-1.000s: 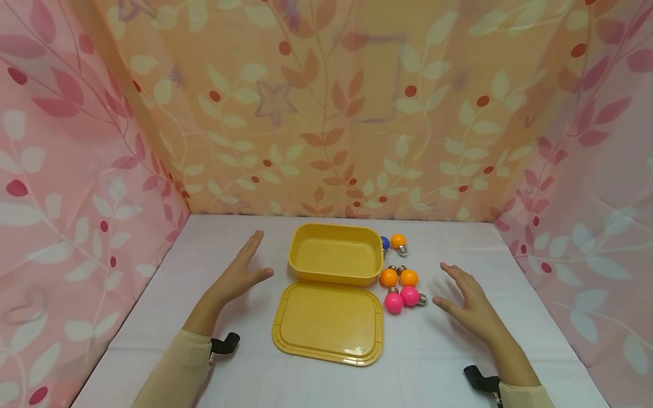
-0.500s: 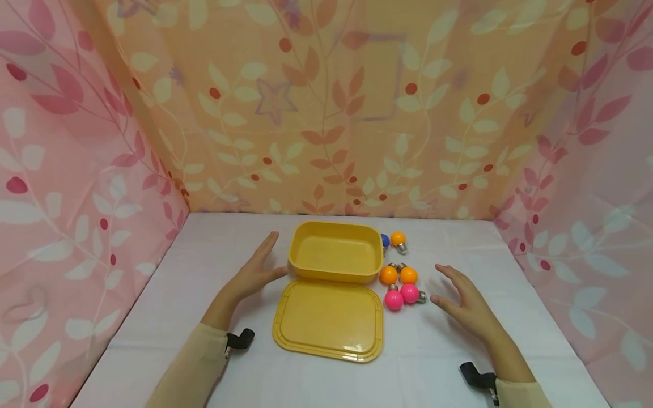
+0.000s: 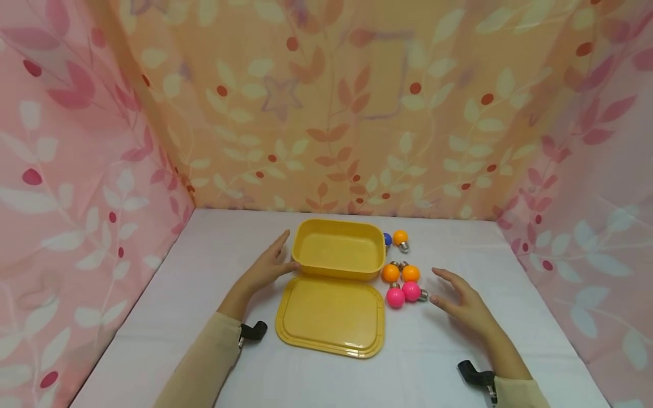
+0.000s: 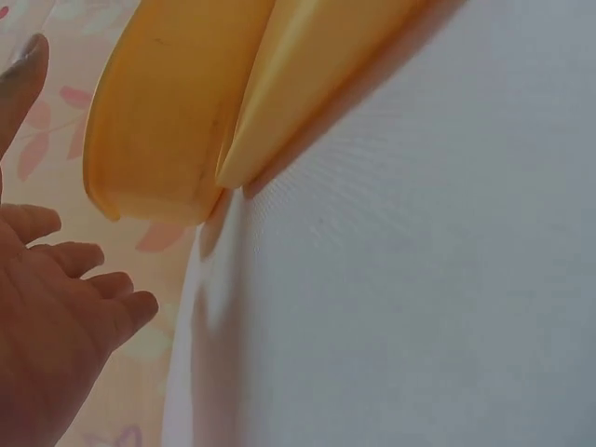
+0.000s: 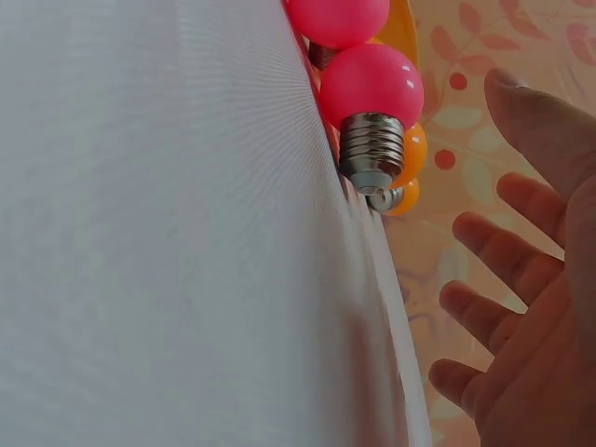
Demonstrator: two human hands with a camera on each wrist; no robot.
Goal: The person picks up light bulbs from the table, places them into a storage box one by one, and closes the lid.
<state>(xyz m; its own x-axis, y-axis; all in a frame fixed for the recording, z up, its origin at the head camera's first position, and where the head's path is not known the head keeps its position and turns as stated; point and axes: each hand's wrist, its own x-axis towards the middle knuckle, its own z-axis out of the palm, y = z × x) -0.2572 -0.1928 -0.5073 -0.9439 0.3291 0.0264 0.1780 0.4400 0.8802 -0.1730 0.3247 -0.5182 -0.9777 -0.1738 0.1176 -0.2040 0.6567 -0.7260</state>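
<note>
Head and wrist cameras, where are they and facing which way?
Head: worn there, facing forward and down at yellow box, lid, bulbs; left hand, right hand, sleeves show.
Left wrist: worn there, facing yellow box, lid; left hand shows.
Right wrist: worn there, facing pink bulbs; right hand shows.
Head and right wrist share pink bulbs.

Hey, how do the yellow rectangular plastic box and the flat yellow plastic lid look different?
The yellow rectangular plastic box is deep, with raised walls; the flat yellow plastic lid is a shallow panel. The box has a thin rim, the lid a wide border. The box stands farther back, the lid in front. Both have rounded corners.
</note>
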